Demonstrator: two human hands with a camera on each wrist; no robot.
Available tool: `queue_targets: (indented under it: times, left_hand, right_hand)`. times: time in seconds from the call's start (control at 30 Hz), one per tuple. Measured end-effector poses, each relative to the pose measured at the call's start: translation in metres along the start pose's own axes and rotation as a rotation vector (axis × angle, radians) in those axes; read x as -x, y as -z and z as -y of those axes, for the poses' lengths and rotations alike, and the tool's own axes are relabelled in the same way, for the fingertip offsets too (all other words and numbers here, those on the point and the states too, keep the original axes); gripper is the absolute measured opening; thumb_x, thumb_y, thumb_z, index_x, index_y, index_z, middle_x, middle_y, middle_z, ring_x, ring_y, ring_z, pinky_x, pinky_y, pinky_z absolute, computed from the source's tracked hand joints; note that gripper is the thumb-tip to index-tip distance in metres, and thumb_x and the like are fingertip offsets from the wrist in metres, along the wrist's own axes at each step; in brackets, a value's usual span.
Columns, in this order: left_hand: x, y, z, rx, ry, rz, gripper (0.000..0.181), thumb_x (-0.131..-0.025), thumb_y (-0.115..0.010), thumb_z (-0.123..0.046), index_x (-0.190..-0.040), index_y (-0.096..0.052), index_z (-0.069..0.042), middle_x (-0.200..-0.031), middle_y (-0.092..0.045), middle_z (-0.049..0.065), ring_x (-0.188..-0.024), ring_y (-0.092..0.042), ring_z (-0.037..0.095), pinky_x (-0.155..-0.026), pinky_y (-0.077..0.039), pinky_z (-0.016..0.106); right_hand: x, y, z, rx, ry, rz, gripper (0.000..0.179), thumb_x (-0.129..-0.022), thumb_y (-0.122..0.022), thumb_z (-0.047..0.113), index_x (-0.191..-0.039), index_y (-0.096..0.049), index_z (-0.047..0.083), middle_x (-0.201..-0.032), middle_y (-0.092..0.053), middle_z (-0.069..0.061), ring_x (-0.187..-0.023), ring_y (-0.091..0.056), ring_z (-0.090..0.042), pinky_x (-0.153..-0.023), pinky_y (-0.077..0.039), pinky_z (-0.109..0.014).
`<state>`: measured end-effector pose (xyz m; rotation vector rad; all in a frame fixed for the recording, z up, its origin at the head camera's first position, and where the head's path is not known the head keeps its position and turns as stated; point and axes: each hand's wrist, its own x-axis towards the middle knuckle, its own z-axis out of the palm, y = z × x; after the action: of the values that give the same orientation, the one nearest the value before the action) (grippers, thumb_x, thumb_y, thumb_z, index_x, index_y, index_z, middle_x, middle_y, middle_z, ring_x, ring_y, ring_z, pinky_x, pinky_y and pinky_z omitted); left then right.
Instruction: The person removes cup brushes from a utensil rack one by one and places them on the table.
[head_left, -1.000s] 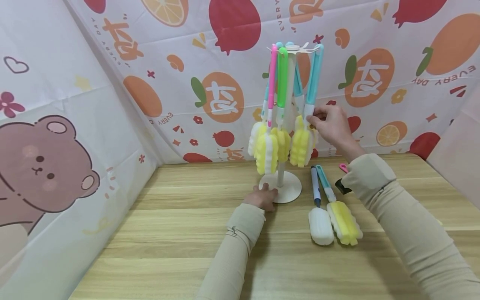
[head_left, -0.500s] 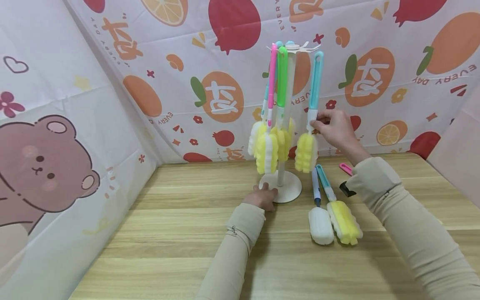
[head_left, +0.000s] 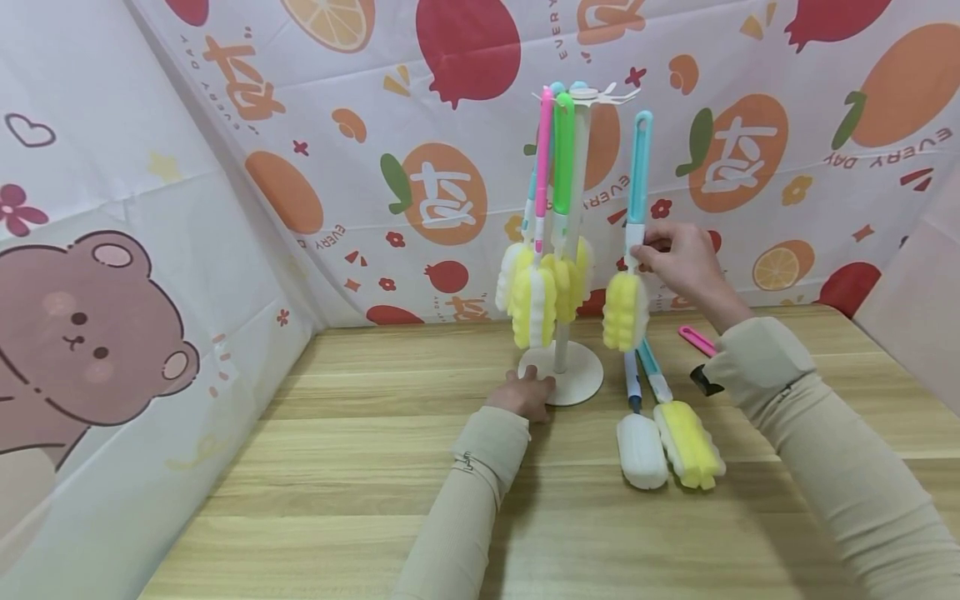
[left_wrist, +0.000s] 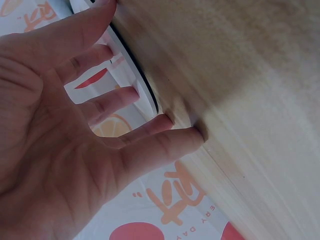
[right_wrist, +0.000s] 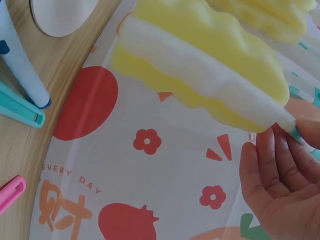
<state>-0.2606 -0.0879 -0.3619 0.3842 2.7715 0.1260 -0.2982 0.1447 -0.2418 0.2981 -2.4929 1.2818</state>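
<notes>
In the right grip (head_left: 686,260) is a slim-handled, bumpy sponge brush (head_left: 637,218)

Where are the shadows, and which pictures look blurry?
Head view: faint shadows on the wooden table beside both sleeves; left wrist view: a darker patch beyond the left hand, table blurry; right wrist view: the sponge brush looks slightly soft.

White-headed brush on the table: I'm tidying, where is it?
In the head view, the white-headed brush lies right of the stand's base, left of a yellow-headed brush.

Right fingers (head_left: 649,255) pinch blue-handled brush (head_left: 635,235) upright near stand (head_left: 581,167).
</notes>
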Motion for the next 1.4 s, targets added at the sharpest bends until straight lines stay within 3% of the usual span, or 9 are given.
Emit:
queue_targets:
  times: [0.33,0.6,0.87,1.1,1.4]
  left_hand:
    - [-0.001,0.0,0.001,0.004,0.006,-0.001,0.051,-0.093,-0.074,-0.018,-0.141,-0.056,-0.019,-0.15,-0.041,0.012,-0.12,-0.045,0.035,-0.081,-0.053,0.047]
    - [0.0,0.0,0.0,0.006,0.006,-0.002,0.049,-0.094,-0.072,-0.018,-0.14,-0.056,-0.019,-0.151,-0.041,0.012,-0.119,-0.045,0.035,-0.08,-0.053,0.046]
    - [-0.001,-0.001,0.001,0.004,0.0,-0.011,0.052,-0.093,-0.073,-0.017,-0.142,-0.055,-0.018,-0.151,-0.041,0.013,-0.121,-0.045,0.036,-0.082,-0.053,0.048]
    - [-0.002,-0.002,0.001,-0.002,0.003,-0.003,0.055,-0.094,-0.072,-0.017,-0.145,-0.053,-0.018,-0.152,-0.039,0.013,-0.121,-0.044,0.036,-0.082,-0.053,0.048]
    - [-0.002,-0.001,0.0,0.007,0.013,-0.001,0.052,-0.094,-0.074,-0.023,-0.142,-0.055,-0.019,-0.151,-0.04,0.012,-0.123,-0.044,0.036,-0.083,-0.053,0.05]
  right_hand:
    - [0.0,0.007,-0.005,0.044,-0.027,0.035,0.029,-0.101,-0.062,0.013,-0.118,-0.066,-0.011,-0.108,-0.066,-0.027,-0.089,-0.063,-0.032,-0.066,-0.047,-0.016]
    - [-0.001,0.012,-0.01,0.086,-0.031,0.064,0.029,-0.102,-0.061,0.013,-0.118,-0.065,-0.011,-0.109,-0.065,-0.028,-0.09,-0.06,-0.034,-0.073,-0.051,-0.03]
    - [-0.002,0.017,-0.016,0.098,-0.04,0.097,0.025,-0.099,-0.063,0.009,-0.111,-0.066,-0.012,-0.103,-0.066,-0.028,-0.081,-0.065,-0.029,-0.064,-0.05,-0.021]
    - [-0.001,0.02,-0.016,0.094,-0.075,0.142,0.029,-0.1,-0.062,0.009,-0.117,-0.063,-0.015,-0.109,-0.064,-0.031,-0.086,-0.066,-0.034,-0.078,-0.057,-0.039]
    - [-0.003,0.028,-0.022,0.158,-0.084,0.183,0.03,-0.099,-0.064,0.008,-0.116,-0.063,-0.017,-0.104,-0.062,-0.029,-0.08,-0.064,-0.031,-0.062,-0.051,-0.024]
